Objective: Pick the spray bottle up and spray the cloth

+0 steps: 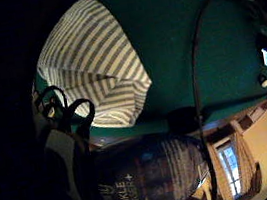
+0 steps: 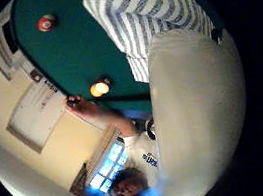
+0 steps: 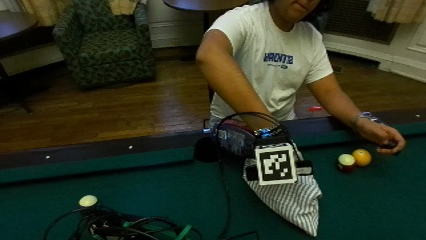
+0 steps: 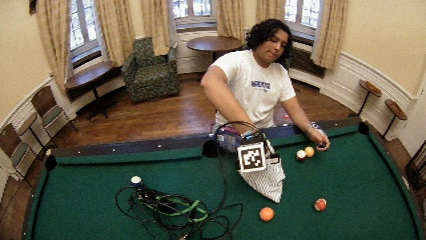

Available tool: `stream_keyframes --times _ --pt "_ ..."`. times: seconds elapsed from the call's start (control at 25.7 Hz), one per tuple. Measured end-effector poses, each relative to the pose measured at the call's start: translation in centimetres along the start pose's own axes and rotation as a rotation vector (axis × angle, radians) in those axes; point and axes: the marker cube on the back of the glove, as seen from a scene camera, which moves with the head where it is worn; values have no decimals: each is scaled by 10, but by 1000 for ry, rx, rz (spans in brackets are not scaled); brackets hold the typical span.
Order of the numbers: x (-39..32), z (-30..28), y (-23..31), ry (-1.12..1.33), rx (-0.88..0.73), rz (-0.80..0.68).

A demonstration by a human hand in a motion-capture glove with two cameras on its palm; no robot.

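1. Spray bottle, dark body w/ printed label: up off the felt, in the person's black-gloved right hand, near the rail of the green-felt pool table. Little-finger palm view shows the label filling the lower part, so the bottle sits close against the palm.
2. Hand state: seems closed round the bottle. The fingers themselves are hidden behind the rig in both outside views, so the grip is inferred from the bottle being carried clear of the table.
3. White cloth w/ grey stripes: lies flat on the felt, directly below and in front of the hand, tapering to a point away from the person. Prob. laid there as the spray target.
4. Pose: right forearm comes down from the shoulder over the rail, wrist above the cloth's near end. Nozzle not visible, so its aim can't be told.
5. Thumb-side palm view: a pale rounded surface fills much of it, striped cloth beyond it.
6. Bare left hand rests on the rail, well apart from the cloth. Beside it on the felt: yellow ball and a red-and-white ball, touching or nearly so.
7. Judgement: pick-up done, spraying is the step in hand.
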Motion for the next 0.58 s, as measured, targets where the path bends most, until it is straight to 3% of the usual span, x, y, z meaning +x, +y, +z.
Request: stream_keyframes --times 0.27,0.58 --pt "1 26 -18 131 -128 63" --pt "2 37 -28 178 -145 87"
